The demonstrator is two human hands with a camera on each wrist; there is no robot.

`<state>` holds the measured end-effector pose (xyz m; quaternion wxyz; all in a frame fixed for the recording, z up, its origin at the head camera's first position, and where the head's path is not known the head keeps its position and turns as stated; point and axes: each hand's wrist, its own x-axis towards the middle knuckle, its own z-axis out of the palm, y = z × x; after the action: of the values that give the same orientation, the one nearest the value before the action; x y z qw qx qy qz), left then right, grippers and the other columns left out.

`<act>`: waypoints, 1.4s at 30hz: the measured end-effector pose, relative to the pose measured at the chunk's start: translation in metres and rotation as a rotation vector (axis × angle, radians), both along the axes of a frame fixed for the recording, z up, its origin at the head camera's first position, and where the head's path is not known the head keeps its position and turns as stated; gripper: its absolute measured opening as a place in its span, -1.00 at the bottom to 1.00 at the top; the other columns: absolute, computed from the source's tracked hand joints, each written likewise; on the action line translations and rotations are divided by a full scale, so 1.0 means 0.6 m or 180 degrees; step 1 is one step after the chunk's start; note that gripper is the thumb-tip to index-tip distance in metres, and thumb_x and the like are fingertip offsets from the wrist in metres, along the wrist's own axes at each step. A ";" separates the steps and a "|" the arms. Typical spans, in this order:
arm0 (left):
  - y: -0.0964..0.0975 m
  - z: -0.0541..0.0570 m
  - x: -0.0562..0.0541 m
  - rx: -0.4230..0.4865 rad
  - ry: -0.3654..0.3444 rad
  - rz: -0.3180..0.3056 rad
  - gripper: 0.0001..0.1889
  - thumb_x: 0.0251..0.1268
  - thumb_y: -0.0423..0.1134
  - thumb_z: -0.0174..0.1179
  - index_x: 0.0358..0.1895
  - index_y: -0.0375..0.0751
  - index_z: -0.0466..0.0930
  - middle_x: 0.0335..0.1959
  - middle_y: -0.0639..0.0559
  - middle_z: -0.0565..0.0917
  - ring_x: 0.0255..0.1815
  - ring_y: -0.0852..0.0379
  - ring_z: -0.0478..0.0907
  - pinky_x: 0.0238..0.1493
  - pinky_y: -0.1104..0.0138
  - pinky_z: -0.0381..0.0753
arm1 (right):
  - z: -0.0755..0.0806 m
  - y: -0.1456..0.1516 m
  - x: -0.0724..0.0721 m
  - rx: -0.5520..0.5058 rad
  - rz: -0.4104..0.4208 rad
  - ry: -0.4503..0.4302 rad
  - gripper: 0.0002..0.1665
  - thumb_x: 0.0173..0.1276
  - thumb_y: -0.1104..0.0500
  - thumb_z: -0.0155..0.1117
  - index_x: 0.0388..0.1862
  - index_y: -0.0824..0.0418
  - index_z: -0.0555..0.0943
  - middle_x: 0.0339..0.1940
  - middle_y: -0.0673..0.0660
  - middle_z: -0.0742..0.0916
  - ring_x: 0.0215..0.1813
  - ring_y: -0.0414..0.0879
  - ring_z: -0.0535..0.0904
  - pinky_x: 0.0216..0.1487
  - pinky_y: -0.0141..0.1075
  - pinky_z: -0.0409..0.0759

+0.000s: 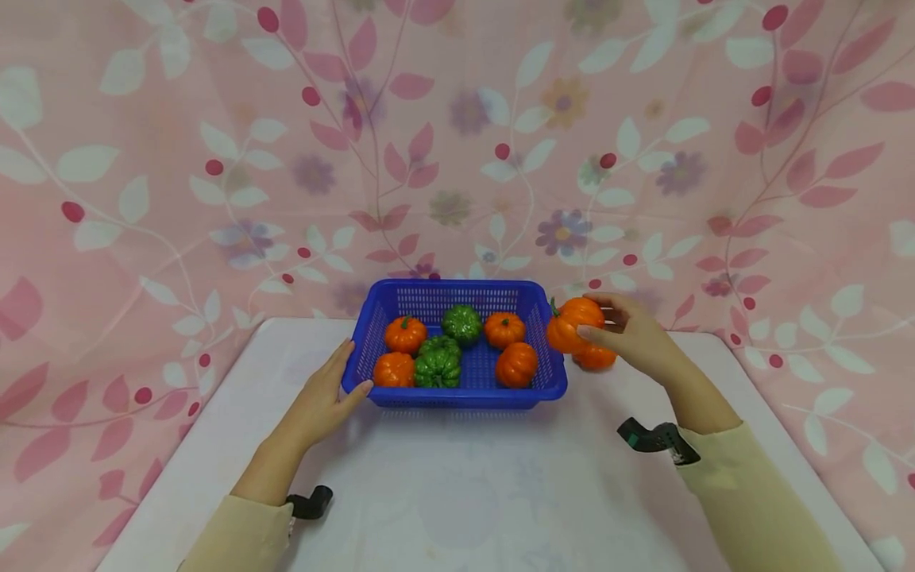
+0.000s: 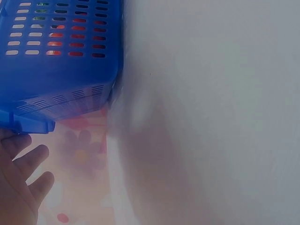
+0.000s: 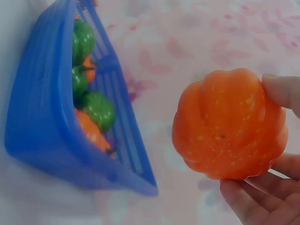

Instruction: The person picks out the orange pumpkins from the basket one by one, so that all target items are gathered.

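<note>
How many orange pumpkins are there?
6. In the blue basket: back-left pumpkin, front-left pumpkin, back-right pumpkin, front-right pumpkin. The right hand holds one pumpkin; another pumpkin sits on the table. More may hide.

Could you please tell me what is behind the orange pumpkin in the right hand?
In the head view, a second orange pumpkin shows behind the held pumpkin and right hand, which cover its upper part.

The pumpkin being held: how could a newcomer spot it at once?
In the head view, find the blue basket on the white table. At its right-hand end, the right hand grips the orange pumpkin. Unlike the partly hidden orange one just below it and the pumpkins inside the basket, this one alone is gripped.
</note>
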<state>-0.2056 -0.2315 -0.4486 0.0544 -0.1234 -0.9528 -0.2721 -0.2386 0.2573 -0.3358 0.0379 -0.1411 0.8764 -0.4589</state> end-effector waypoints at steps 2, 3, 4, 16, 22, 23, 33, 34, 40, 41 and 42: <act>0.000 -0.001 0.000 0.0009 0.0007 -0.0003 -0.11 0.48 0.14 0.08 0.62 -0.27 -0.12 0.62 -0.23 -0.01 0.57 -0.29 0.03 0.49 -0.17 0.07 | -0.005 0.013 0.004 -0.0043 -0.0080 0.0051 -0.17 0.41 -0.10 0.32 0.52 0.20 0.28 0.37 0.31 0.48 0.36 0.30 0.42 0.26 0.18 0.49; 0.000 -0.001 -0.001 0.0013 0.0009 -0.0007 -0.11 0.48 0.14 0.08 0.62 -0.27 -0.12 0.62 -0.22 -0.01 0.58 -0.28 0.03 0.49 -0.17 0.07 | -0.009 0.020 0.005 -0.0082 -0.0114 0.0082 -0.19 0.42 -0.07 0.32 0.51 0.21 0.28 0.38 0.32 0.47 0.36 0.31 0.42 0.26 0.17 0.49; -0.001 -0.002 -0.001 0.0012 0.0010 -0.0008 -0.11 0.48 0.14 0.08 0.62 -0.27 -0.12 0.62 -0.22 -0.01 0.58 -0.28 0.03 0.49 -0.17 0.07 | -0.014 0.026 0.007 -0.0088 -0.0172 0.0092 -0.19 0.43 -0.07 0.31 0.52 0.21 0.28 0.39 0.32 0.45 0.37 0.31 0.40 0.27 0.14 0.49; -0.001 -0.002 -0.004 0.0022 0.0059 -0.0060 -0.12 0.49 0.10 0.09 0.61 -0.30 -0.13 0.62 -0.24 -0.02 0.57 -0.29 0.03 0.49 -0.17 0.06 | -0.102 0.127 0.009 -0.0464 -0.0783 0.0209 -0.20 0.47 -0.08 0.25 0.50 0.30 0.25 0.33 0.17 0.50 0.18 -0.31 0.46 0.04 -0.66 0.49; 0.000 -0.002 -0.003 -0.0001 0.0024 -0.0049 -0.11 0.49 0.10 0.08 0.61 -0.31 -0.14 0.62 -0.24 -0.02 0.57 -0.30 0.03 0.49 -0.17 0.07 | -0.144 0.166 -0.006 -0.0630 -0.1060 0.0131 -0.16 0.43 -0.08 0.30 0.50 0.29 0.24 0.29 0.04 0.46 0.13 -0.41 0.41 0.03 -0.67 0.48; -0.001 -0.002 -0.002 -0.0004 0.0016 -0.0046 -0.11 0.49 0.11 0.08 0.61 -0.30 -0.14 0.62 -0.24 -0.03 0.57 -0.30 0.03 0.49 -0.17 0.07 | -0.150 0.170 -0.009 -0.0649 -0.1097 0.0125 -0.16 0.43 -0.07 0.30 0.50 0.30 0.24 0.29 0.07 0.45 0.13 -0.40 0.42 0.02 -0.67 0.49; -0.001 -0.002 -0.003 -0.0023 0.0005 -0.0025 -0.11 0.49 0.12 0.07 0.62 -0.28 -0.15 0.63 -0.23 -0.02 0.57 -0.30 0.03 0.48 -0.18 0.07 | -0.199 0.193 -0.036 -0.0340 -0.1475 -0.0206 0.08 0.40 -0.25 0.25 0.61 0.31 0.04 0.48 0.39 0.29 0.33 0.23 0.29 -0.09 -0.61 0.53; -0.001 -0.002 -0.003 -0.0022 0.0003 -0.0024 -0.11 0.49 0.12 0.07 0.62 -0.28 -0.15 0.62 -0.23 -0.02 0.57 -0.30 0.03 0.48 -0.18 0.07 | -0.203 0.194 -0.037 -0.0340 -0.1485 -0.0228 0.09 0.40 -0.25 0.25 0.62 0.31 0.02 0.49 0.41 0.28 0.34 0.25 0.28 -0.12 -0.63 0.51; -0.001 -0.002 -0.002 -0.0021 0.0009 -0.0029 -0.11 0.49 0.11 0.08 0.62 -0.28 -0.15 0.63 -0.23 -0.03 0.57 -0.30 0.03 0.48 -0.18 0.07 | -0.221 0.195 -0.046 -0.0362 -0.1476 -0.0224 0.08 0.42 -0.18 0.27 0.62 0.33 -0.01 0.47 0.48 0.25 0.35 0.33 0.26 -0.21 -0.71 0.41; -0.001 -0.002 -0.002 -0.0020 0.0012 -0.0031 -0.11 0.49 0.11 0.08 0.62 -0.28 -0.15 0.63 -0.23 -0.03 0.57 -0.30 0.02 0.48 -0.18 0.07 | -0.223 0.194 -0.047 -0.0360 -0.1485 -0.0231 0.07 0.42 -0.18 0.27 0.62 0.33 0.00 0.47 0.47 0.25 0.35 0.32 0.26 -0.19 -0.70 0.42; -0.001 -0.002 -0.003 -0.0014 0.0015 -0.0035 -0.11 0.49 0.11 0.08 0.62 -0.28 -0.15 0.63 -0.23 -0.03 0.57 -0.30 0.02 0.48 -0.18 0.07 | -0.225 0.194 -0.048 -0.0348 -0.1497 -0.0238 0.07 0.41 -0.18 0.28 0.62 0.32 0.01 0.47 0.47 0.25 0.35 0.32 0.26 -0.15 -0.67 0.44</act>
<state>-0.2072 -0.2322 -0.4499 0.0550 -0.1294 -0.9525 -0.2700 -0.2675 0.3735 -0.4709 -0.0452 0.0821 0.8569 -0.5068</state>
